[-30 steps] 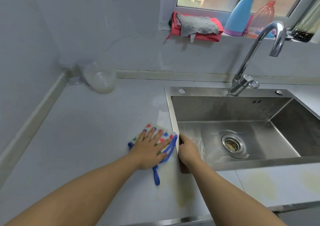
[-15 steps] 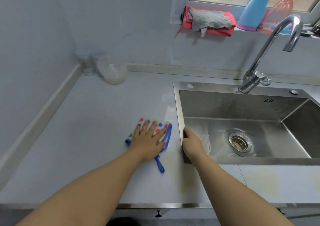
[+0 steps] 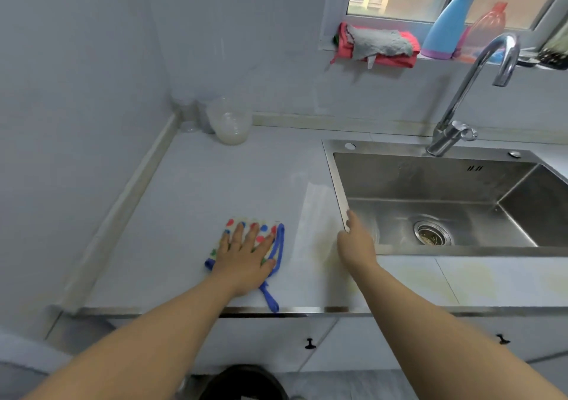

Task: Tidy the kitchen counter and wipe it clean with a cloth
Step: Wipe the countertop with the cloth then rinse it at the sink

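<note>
Ideally the left hand (image 3: 246,256), spread flat on the cloth (image 3: 265,228), presses evenly across the counter (image 3: 190,203) — right hand (image 3: 356,243) braces at the sink (image 3: 399,148) rim, grip unclear.

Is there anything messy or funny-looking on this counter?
Yes. Yellowish stains mark the counter in front of the sink, beside the right hand. In the back corner a clear container looks tipped over. The left hand presses the dotted cloth flat.

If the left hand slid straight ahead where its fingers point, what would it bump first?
Probably the pale strip along the back wall, past bare grey counter. The left hand's line may pass right of the clear plastic tub.
</note>
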The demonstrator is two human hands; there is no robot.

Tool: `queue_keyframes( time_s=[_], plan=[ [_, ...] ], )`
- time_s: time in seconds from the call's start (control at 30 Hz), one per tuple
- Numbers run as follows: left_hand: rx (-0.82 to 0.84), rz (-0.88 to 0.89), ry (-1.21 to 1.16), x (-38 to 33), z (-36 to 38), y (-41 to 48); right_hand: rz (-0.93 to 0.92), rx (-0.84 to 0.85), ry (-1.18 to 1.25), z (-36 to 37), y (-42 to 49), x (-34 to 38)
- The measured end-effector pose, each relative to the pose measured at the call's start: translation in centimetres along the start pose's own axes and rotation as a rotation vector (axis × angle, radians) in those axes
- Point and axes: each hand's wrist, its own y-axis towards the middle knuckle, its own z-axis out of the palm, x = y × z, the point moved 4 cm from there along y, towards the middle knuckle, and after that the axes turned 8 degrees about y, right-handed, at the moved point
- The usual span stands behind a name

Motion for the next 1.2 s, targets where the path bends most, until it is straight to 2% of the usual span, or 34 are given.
queue_keyframes(
  time_s=[0.13,0.23,0.33,0.4,0.47,0.53,0.7,0.77,0.83,0.93,1.0,1.07,1.13,1.2],
  plan=[
    [-0.013,0.178,0.05,-1.6,1.8,-3.6,-0.017,0.022,-0.046,2.6,-3.3,0.6],
    [-0.031,0.031,-0.033,1.8,2.0,-3.9,-0.034,-0.012,-0.113,2.3,-6.0,0.3],
    [-0.026,-0.101,-0.083,2.7,2.3,-4.8,-0.04,-0.116,-0.232,0.6,-7.4,-1.5],
    [-0.026,-0.036,-0.057,0.3,2.5,-6.2,0.013,-0.176,-0.268,-0.5,-7.9,-2.6],
    [-0.025,0.082,0.002,-2.0,2.8,-7.0,0.066,-0.18,-0.272,-1.0,-8.3,-3.2],
    [-0.019,0.121,0.012,-2.5,2.6,-6.6,0.076,-0.166,-0.251,-1.4,-8.5,-3.3],
    [0.008,-0.081,-0.102,-2.1,1.7,-4.1,0.09,-0.185,-0.231,-4.9,-7.9,-5.9],
    [0.013,-0.138,-0.12,-4.2,1.3,-3.6,0.103,-0.197,-0.257,-7.0,-7.9,-7.4],
    [-0.005,-0.086,-0.098,-7.2,0.9,-3.3,0.114,-0.191,-0.279,-8.3,-8.0,-8.8],
    [-0.027,0.125,0.004,-12.6,0.7,-3.3,0.123,-0.176,-0.281,-10.4,-7.5,-10.5],
    [-0.016,0.165,0.024,-13.5,0.6,-2.8,0.115,-0.172,-0.275,-11.6,-6.8,-11.0],
    [-0.023,0.031,-0.045,-12.2,0.3,-1.9,0.113,-0.171,-0.251,-12.7,-6.3,-11.5],
    [-0.035,-0.189,-0.137,-10.1,0.1,-1.2,0.107,-0.17,-0.224,-13.3,-6.0,-11.6],
    [0.005,-0.311,-0.179,-10.1,-0.4,-0.5,0.096,-0.163,-0.21,-13.9,-5.9,-12.1]
  ],
)
